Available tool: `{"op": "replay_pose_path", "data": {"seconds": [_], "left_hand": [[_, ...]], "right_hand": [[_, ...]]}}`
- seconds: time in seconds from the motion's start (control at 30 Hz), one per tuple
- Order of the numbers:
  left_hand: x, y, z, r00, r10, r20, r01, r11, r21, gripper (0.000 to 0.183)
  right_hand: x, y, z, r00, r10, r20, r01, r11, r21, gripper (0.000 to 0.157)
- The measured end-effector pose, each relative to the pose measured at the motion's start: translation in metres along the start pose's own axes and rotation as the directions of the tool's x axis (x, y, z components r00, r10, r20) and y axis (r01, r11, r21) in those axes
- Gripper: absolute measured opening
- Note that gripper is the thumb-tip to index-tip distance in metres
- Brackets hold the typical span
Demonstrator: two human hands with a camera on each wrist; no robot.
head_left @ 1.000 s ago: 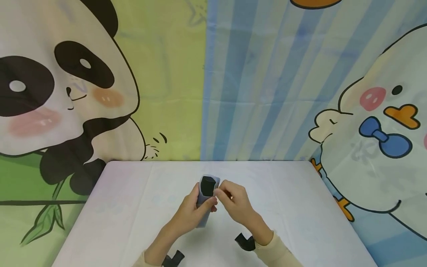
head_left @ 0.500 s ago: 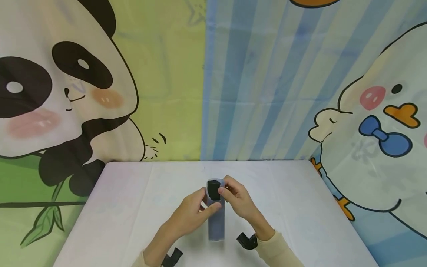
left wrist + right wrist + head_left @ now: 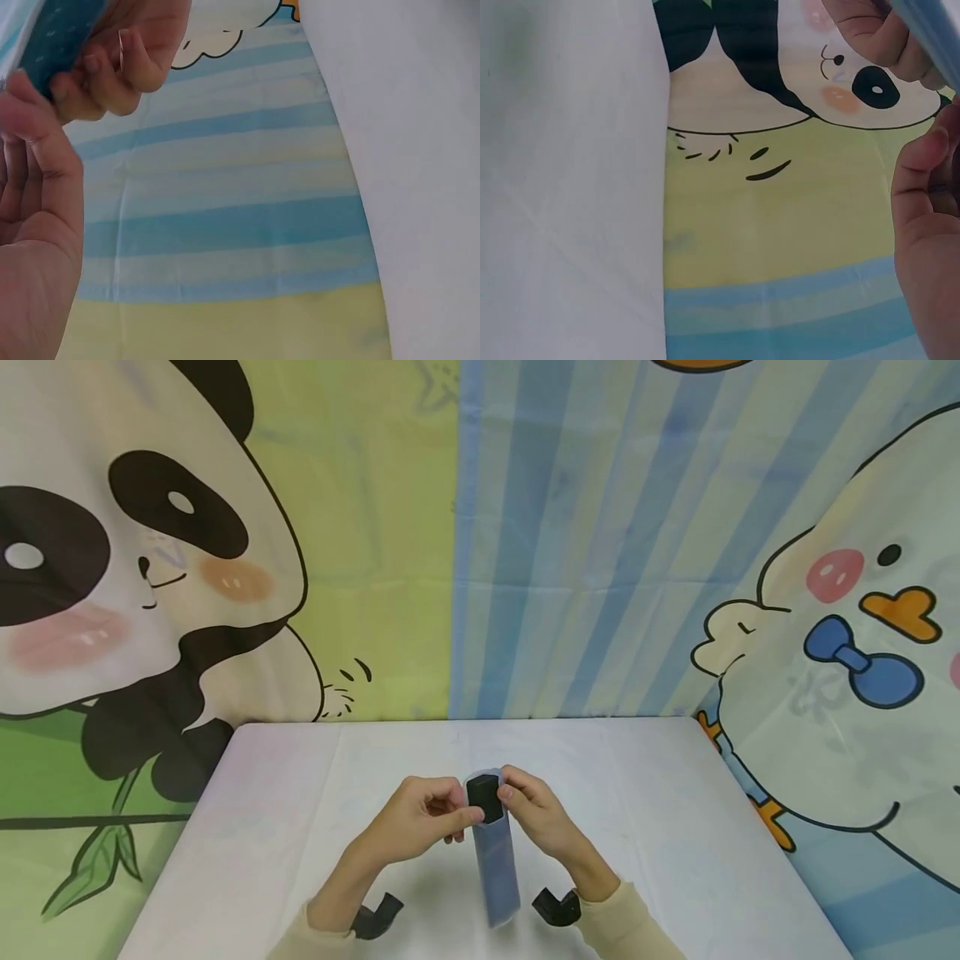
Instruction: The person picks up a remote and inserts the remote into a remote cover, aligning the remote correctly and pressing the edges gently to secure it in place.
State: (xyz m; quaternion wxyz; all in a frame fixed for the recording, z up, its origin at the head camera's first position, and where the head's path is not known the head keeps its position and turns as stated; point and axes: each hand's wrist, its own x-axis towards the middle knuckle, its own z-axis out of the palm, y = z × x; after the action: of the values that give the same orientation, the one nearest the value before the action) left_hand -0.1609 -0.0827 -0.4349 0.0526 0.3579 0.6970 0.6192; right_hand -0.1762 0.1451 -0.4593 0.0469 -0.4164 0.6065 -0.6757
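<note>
A long, narrow blue-grey sleeve hangs tilted between my hands in the head view, with a black piece showing at its upper end. My left hand pinches the upper left edge, thumb across the black piece. At the upper right edge my right hand grips it between thumb and fingers. Rows of small pale marks show on the blue face in the left wrist view, where the right hand's curled fingers lie along it. Only a corner of the sleeve enters the right wrist view.
A white-covered table lies below my hands, its far edge against a printed backdrop with cartoon animals. Black angled pieces, one at the left wrist and one at the right, stick out by the sleeves.
The blue-grey sleeve has moved slightly right and its lower end now swings down toward me. My left hand has shifted from wrapping its side to its top edge; the right hand has taken hold.
</note>
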Motion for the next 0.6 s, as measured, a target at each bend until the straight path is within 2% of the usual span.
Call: {"op": "replay_pose_path", "data": {"seconds": [0.1,0.23,0.3,0.37,0.5,0.6], "left_hand": [[-0.001,0.004,-0.005,0.999,0.01,0.036,-0.011,1.0,0.023,0.015],[-0.003,0.007,-0.01,0.998,-0.048,0.045,0.043,0.993,0.112,0.015],[-0.004,0.008,-0.01,0.996,-0.08,0.032,0.073,0.979,0.188,0.017],[-0.005,0.01,-0.009,0.994,-0.106,0.009,0.099,0.951,0.293,0.019],[-0.004,0.016,-0.005,0.992,-0.122,-0.043,0.128,0.869,0.479,0.024],[-0.004,0.02,-0.002,0.994,-0.077,-0.078,0.109,0.798,0.592,0.022]], "right_hand": [[0.0,-0.002,0.001,1.0,-0.001,-0.014,0.002,0.999,0.042,0.025],[-0.001,-0.004,0.004,1.0,0.016,-0.026,-0.014,0.997,0.069,0.024],[-0.002,-0.004,0.006,0.999,0.026,-0.031,-0.024,0.997,0.067,0.024],[-0.002,-0.005,0.007,0.999,0.036,-0.032,-0.034,0.998,0.06,0.023],[-0.002,-0.005,0.008,0.999,0.034,0.0,-0.034,0.999,0.005,0.02],[-0.003,-0.006,0.007,0.999,0.031,0.024,-0.031,0.999,-0.022,0.018]]}}
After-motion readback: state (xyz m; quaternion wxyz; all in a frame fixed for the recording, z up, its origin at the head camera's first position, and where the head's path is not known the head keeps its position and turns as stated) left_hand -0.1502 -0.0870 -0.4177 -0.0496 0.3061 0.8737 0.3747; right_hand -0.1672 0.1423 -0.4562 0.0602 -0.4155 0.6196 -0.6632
